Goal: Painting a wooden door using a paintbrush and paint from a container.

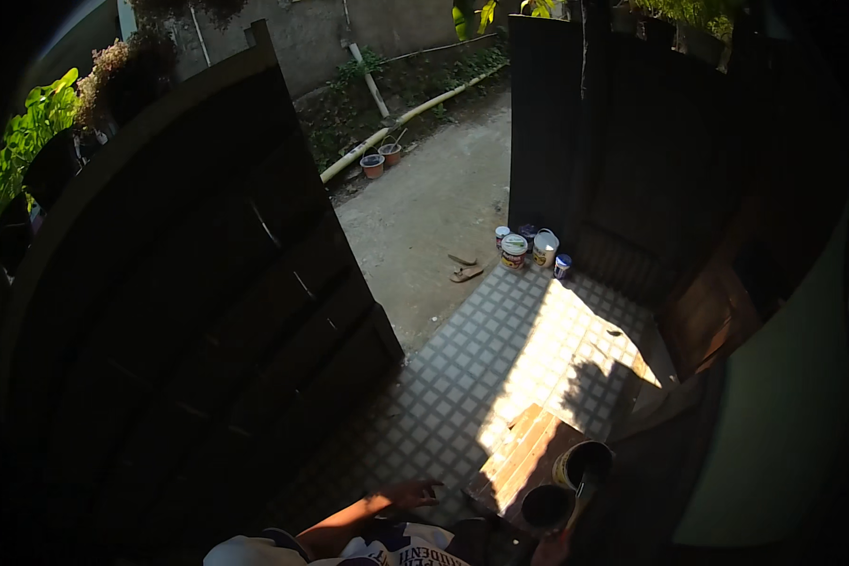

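Resting near the edge of the wooden surface (524, 453), two open paint cans (583, 464) could be tipped; left hand (410, 492) hangs loosely open, right grip (549, 547) cannot be told.

One head camera, looking down from above

A single fisheye view from the person's head looks steeply down onto a tiled floor (500, 349) and out through an open dark gate (208, 283) toward a dirt path (424, 203). The forearm enters at the lower edge, close; the paint cans (528, 248) lie far off. Edges bend near the rim.
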`<state>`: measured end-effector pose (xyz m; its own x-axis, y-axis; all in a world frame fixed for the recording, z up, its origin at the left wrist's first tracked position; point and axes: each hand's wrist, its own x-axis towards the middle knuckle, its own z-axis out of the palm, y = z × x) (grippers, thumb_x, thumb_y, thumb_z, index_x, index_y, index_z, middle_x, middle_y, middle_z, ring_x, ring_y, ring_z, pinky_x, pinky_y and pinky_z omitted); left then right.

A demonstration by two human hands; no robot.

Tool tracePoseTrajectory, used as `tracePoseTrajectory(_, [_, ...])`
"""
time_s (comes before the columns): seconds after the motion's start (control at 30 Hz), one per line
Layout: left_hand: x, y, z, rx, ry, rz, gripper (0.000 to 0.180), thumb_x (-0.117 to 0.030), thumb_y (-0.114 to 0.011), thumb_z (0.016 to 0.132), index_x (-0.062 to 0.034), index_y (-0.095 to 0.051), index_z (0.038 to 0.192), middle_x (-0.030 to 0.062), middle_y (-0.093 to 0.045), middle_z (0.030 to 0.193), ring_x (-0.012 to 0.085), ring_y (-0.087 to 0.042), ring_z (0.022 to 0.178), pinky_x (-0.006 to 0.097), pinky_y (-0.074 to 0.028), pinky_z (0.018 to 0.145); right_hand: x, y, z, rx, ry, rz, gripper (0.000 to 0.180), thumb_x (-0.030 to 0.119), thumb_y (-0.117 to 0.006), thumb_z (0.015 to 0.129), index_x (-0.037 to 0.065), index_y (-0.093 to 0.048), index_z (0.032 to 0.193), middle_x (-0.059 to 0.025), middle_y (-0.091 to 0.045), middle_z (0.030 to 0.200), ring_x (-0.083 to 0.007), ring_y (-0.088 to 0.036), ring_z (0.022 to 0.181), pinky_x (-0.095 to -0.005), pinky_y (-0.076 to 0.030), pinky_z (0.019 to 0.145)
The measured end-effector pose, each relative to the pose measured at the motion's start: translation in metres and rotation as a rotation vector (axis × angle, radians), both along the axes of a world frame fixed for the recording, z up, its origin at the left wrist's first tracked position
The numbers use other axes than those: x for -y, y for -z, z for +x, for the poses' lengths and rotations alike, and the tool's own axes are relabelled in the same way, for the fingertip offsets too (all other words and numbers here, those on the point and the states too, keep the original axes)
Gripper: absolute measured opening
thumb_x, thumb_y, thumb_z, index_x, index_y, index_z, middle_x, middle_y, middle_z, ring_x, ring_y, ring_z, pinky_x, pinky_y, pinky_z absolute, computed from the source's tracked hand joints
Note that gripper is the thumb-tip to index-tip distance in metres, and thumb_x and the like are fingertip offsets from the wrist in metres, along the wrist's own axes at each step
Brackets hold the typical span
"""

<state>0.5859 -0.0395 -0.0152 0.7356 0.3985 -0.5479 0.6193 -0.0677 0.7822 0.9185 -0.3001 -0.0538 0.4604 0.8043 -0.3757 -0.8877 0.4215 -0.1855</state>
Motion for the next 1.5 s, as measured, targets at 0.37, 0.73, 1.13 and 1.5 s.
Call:
tracePoseTrajectory(0.37, [-0.003,-0.088,-0.289,0.032,-0.582,0.496,0.065,-0.035,-0.068,0.089,-0.0084,-0.043,0.143,0.0179,-0.059,0.127,0.0297,-0.059,0.113,0.04,-0.049,0.096,-0.168,-0.023,-0.137,0.488,-0.275,-0.454,0.033,0.016,-0.054,0.089,0.004,-0.057,0.119,-0.0011,-0.052,0.071,-0.0131,-0.048,0.058,-0.0277,-0.045,0.056])
tracePoseTrajectory(0.73, [-0.034,-0.185,-0.399,0.144,-1.214,0.992,0.05,-0.005,-0.064,0.077,-0.003,-0.055,0.126,0.0111,-0.069,0.102,0.0244,-0.065,0.091,0.033,-0.049,0.071,-0.288,-0.179,-0.286,1.148,-0.491,-0.546,0.023,0.014,-0.058,0.095,0.0,-0.062,0.112,0.0056,-0.043,0.064,-0.004,-0.038,0.053,-0.0206,-0.034,0.048])
tracePoseTrajectory(1.13, [-0.142,-0.198,-0.33,0.064,-1.398,1.088,0.05,-0.009,-0.058,0.079,0.0014,-0.051,0.127,0.0128,-0.067,0.098,0.0219,-0.063,0.088,0.031,-0.048,0.074,-0.65,-0.297,-0.289,1.238,-0.214,-0.057,0.034,0.025,-0.051,0.103,-0.006,-0.062,0.111,-0.0028,-0.054,0.075,-0.0056,-0.041,0.055,-0.0223,-0.034,0.051])
tracePoseTrajectory(1.5, [-0.259,-0.255,-0.218,-0.053,-1.432,0.898,0.036,-0.011,-0.067,0.085,-0.0034,-0.062,0.12,0.0097,-0.07,0.103,0.0218,-0.064,0.085,0.033,-0.052,0.075,-0.813,-0.45,-0.356,1.31,0.303,0.238,0.03,0.018,-0.062,0.097,-0.01,-0.062,0.108,-0.0196,-0.068,0.081,-0.0136,-0.059,0.051,-0.0238,-0.048,0.048])
